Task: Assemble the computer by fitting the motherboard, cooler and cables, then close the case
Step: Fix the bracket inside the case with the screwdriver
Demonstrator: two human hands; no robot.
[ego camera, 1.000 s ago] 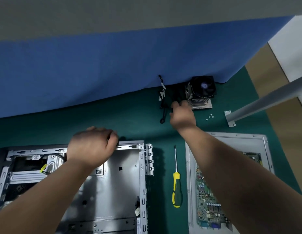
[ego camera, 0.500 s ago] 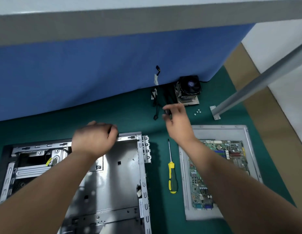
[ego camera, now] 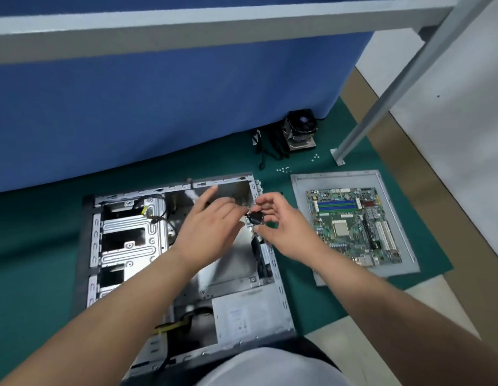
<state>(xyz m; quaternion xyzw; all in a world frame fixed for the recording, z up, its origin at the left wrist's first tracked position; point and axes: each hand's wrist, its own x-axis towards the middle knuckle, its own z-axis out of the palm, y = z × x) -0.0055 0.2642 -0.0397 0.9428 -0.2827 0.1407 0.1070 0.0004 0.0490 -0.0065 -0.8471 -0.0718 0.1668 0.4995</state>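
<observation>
Between both hands (ego camera: 284, 232), small black connector (ego camera: 255, 218)

Case bay (ego camera: 231, 263) open; drive cage (ego camera: 130, 235) blocks left (cables (ego camera: 158, 218) there), PSU (ego camera: 242, 319) near

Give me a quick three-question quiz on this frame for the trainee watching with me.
1. True or false: the motherboard is already mounted inside the case.
2. Where does the cooler stand? A) inside the case B) on the green mat by the blue partition C) on the motherboard
3. Fill in: the right hand pinches a small black ____ over the open case, with the left hand beside it.

Key: 1 false, it lies on the grey side panel to the right of the case; 2 B; 3 connector (a cable end, by its look).
</observation>
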